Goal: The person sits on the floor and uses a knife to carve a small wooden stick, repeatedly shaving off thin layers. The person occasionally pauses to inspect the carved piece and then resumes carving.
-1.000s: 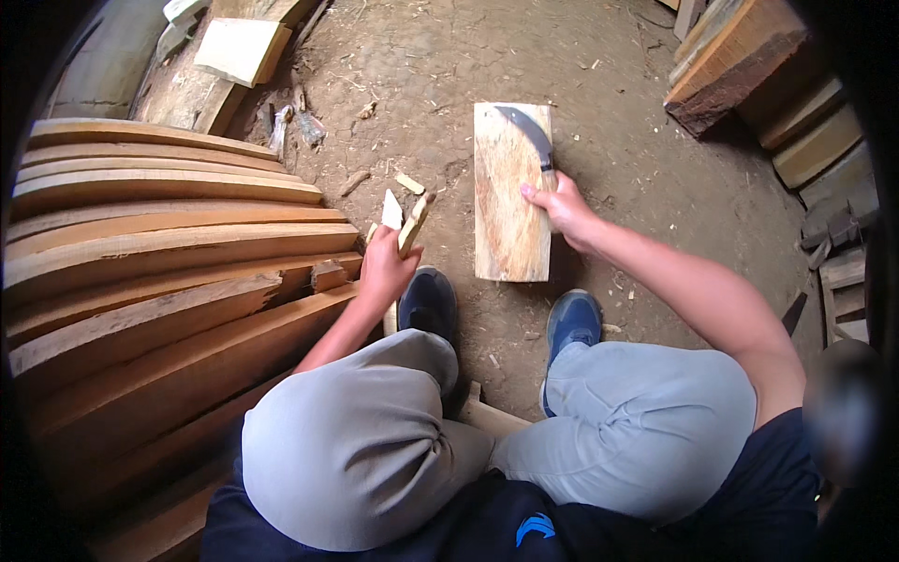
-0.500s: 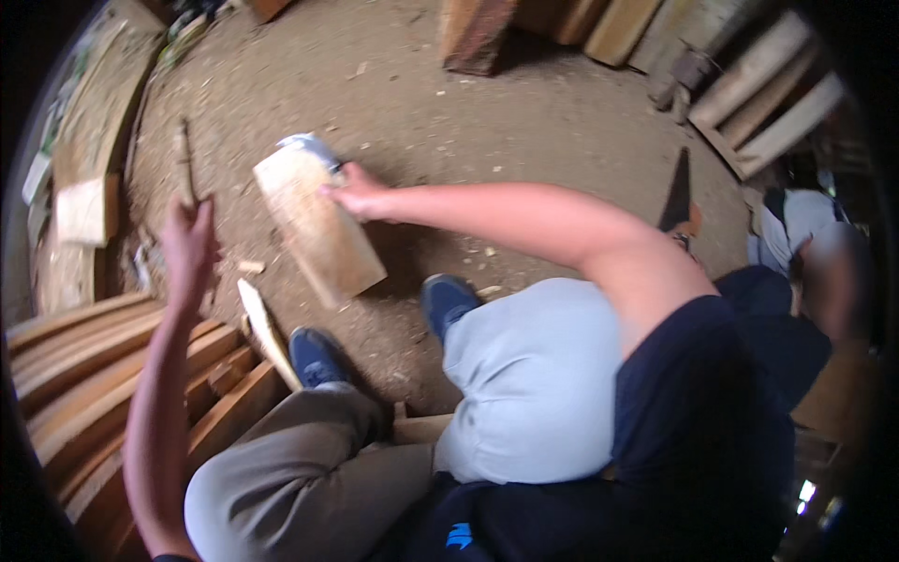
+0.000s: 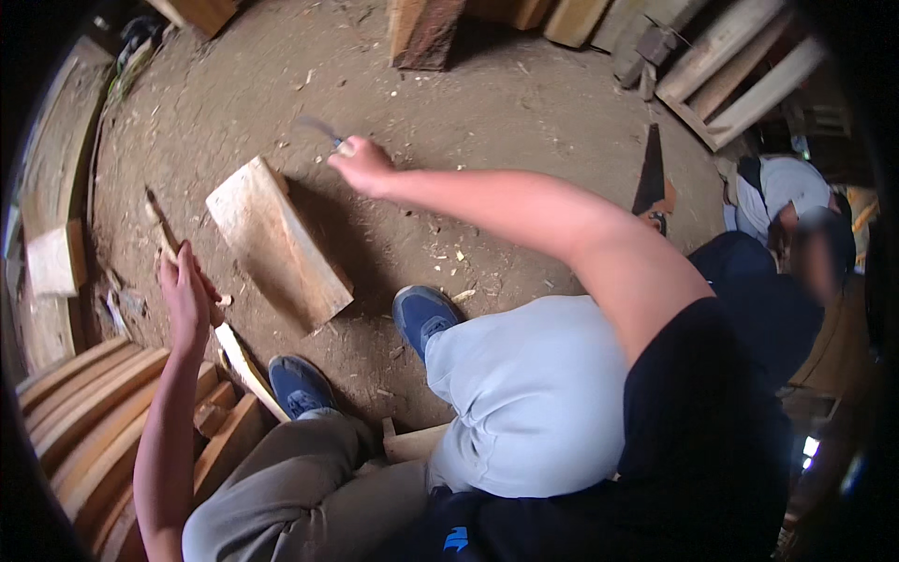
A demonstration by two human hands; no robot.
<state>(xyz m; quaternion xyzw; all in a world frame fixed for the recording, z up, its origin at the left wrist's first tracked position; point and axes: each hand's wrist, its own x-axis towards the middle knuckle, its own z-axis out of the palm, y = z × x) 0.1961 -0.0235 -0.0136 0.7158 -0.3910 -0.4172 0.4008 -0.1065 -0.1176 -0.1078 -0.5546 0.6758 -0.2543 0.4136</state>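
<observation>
My left hand (image 3: 190, 298) is closed around a thin brown stick (image 3: 160, 222) that points up and away from me. My right hand (image 3: 363, 167), at the end of an outstretched arm, grips a knife (image 3: 323, 129) with a curved blade, blurred by motion. A thick wooden block (image 3: 278, 245) lies on the ground between my hands, touched by neither. The knife is beyond the block's far right corner. Below my left hand, a pale pointed wood strip (image 3: 245, 370) leans beside my left shoe (image 3: 302, 386).
Curved wooden pieces (image 3: 89, 412) are stacked at my near left. A handsaw (image 3: 651, 173) stands at the right, past my arm. Another person (image 3: 791, 192) sits at the far right. Timbers (image 3: 426, 33) and a wooden frame (image 3: 735, 80) line the far side.
My right hand and knife have moved off the block, up and to the right. My left hand has come nearer to me with the stick. The view has shifted slightly.
</observation>
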